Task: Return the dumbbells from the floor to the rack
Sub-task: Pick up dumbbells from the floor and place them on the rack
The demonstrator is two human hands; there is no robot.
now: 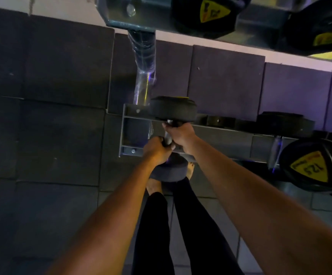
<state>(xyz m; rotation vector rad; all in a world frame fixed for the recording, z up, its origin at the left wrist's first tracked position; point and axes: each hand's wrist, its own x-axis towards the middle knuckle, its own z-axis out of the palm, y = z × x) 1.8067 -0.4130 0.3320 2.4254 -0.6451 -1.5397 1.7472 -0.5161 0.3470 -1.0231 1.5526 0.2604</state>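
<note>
Two hands on one dumbbell (172, 110), head view, just below centre. Left hand (155, 149) wraps the near end of the handle, fingers curled fully round it. The right hand (182, 135) wraps the far end the same way, close under the far head. Handle: short, bare shiny metal, a sliver showing between the fists. Heads: thick round discs, matt black rubber, softly rounded edges, with a thin yellow strip on the far head's face. Dumbbell lies along the 12–6 line over the left end of the rack (220, 135) lower tier. Far head sits at the rear rail; near head hangs out front above bare feet (153, 185). Contact with the rails cannot be told.

Rack: grey angle steel, bolted corners, dull sheen. Upright post (142, 62) at 12 o'clock, round, wrapped in crinkled clear film. At 1–2 o'clock the upper tier carries two stored dumbbells (208, 10), black with yellow shield-shaped labels. At 3–4 o'clock a glossy black head (310, 165), yellow label reading 12.5. Floor (42, 126) at 9 o'clock: dark square rubber tiles, speckled, seams visible. Black leggings (153, 235) at 6 o'clock
</note>
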